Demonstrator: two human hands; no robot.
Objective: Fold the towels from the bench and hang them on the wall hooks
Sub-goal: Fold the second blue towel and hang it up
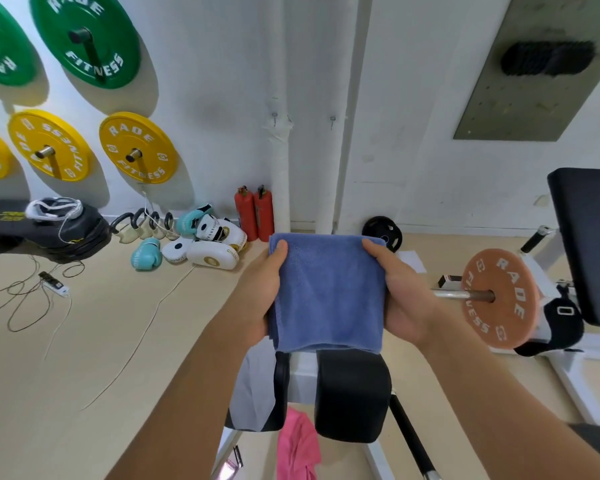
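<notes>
A folded blue towel (329, 292) hangs in front of me, held up between both hands. My left hand (260, 296) grips its left edge with the thumb over the front. My right hand (400, 292) grips the right edge the same way. Below the towel stands the black padded bench (352, 393). A pink towel (297, 448) lies at the bench's near end, and a grey cloth (252, 386) hangs at its left side. Two small metal wall hooks, one (274, 116) and another (333, 119), stick out of the white wall above the towel.
Green and yellow weight plates (137, 147) hang on the wall at left. Boxing gloves and pads (205, 244), two red fire extinguishers (255, 213) and loose cables (32, 299) lie on the floor. A machine with an orange plate (499, 299) stands at right.
</notes>
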